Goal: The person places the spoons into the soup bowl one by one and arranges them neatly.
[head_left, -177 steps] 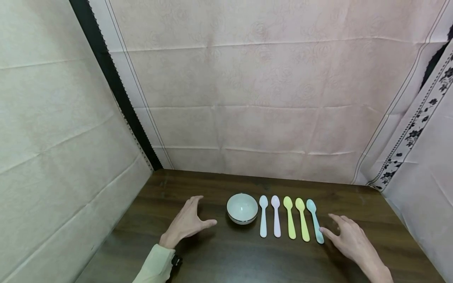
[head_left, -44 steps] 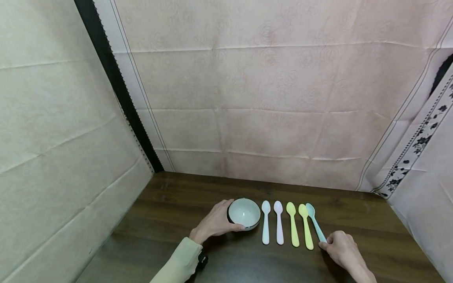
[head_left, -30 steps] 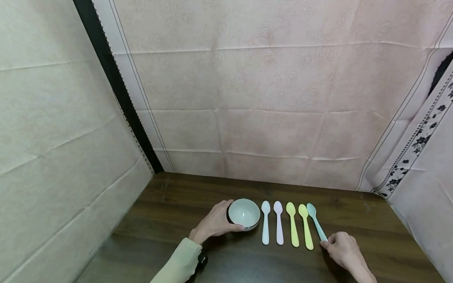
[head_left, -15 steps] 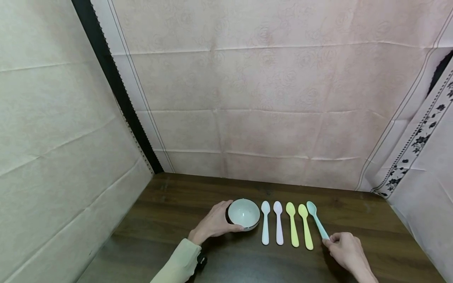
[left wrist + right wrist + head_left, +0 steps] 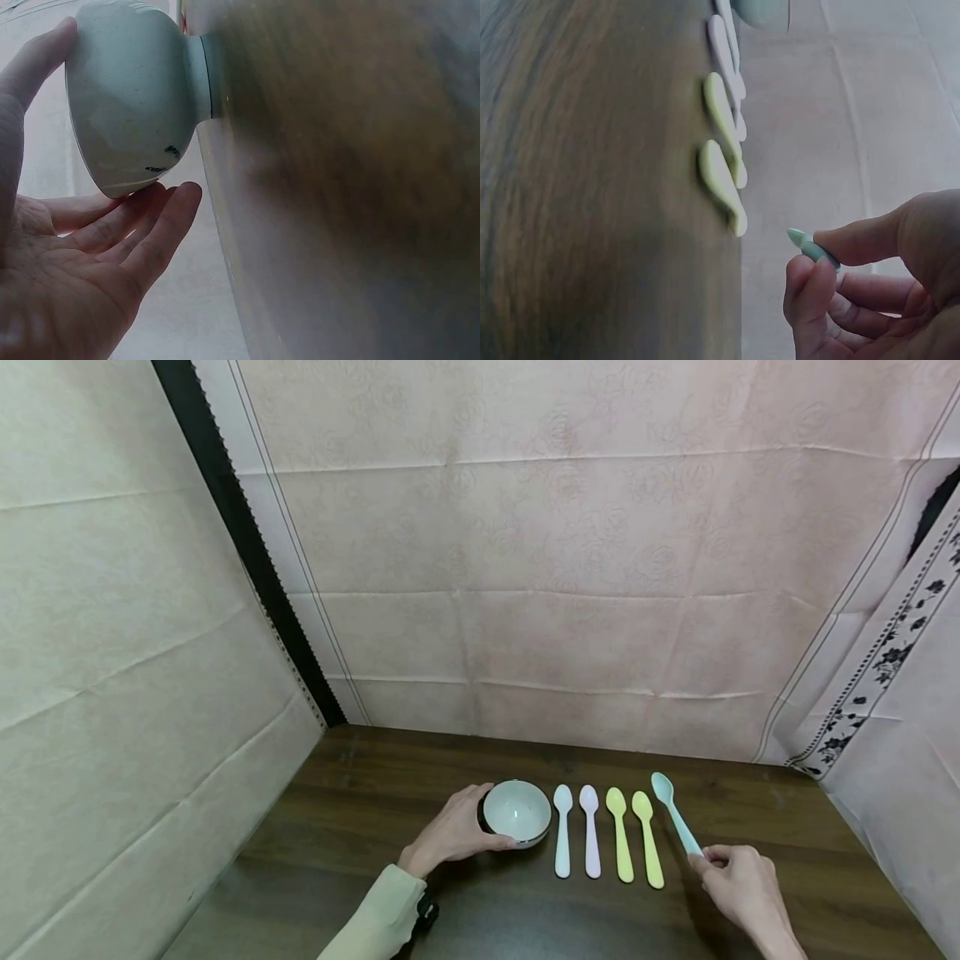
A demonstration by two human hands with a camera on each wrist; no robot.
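My left hand point(image 5: 453, 833) grips the side of a small pale bowl point(image 5: 517, 810), thumb at the near side, fingers round the left. In the left wrist view the pale green bowl point(image 5: 131, 97) stands on its foot between thumb and fingertips. At the right, my right hand point(image 5: 742, 889) pinches the handle end of a light teal spoon point(image 5: 678, 822), raised above the table with its bowl end pointing away. Between thumb and fingers, the right wrist view shows only the handle end of the teal spoon point(image 5: 819, 250).
Right of the bowl lie a pale blue spoon point(image 5: 562, 833), a lavender spoon point(image 5: 591, 833) and two yellow-green spoons point(image 5: 622, 837), roughly parallel on the dark wooden table point(image 5: 540, 918). Pale cloth point(image 5: 570, 568) hangs behind and at both sides.
My left hand has moved right and taken hold of the bowl. My right hand has pinched the teal spoon, first tilting it, then raising it off the table.
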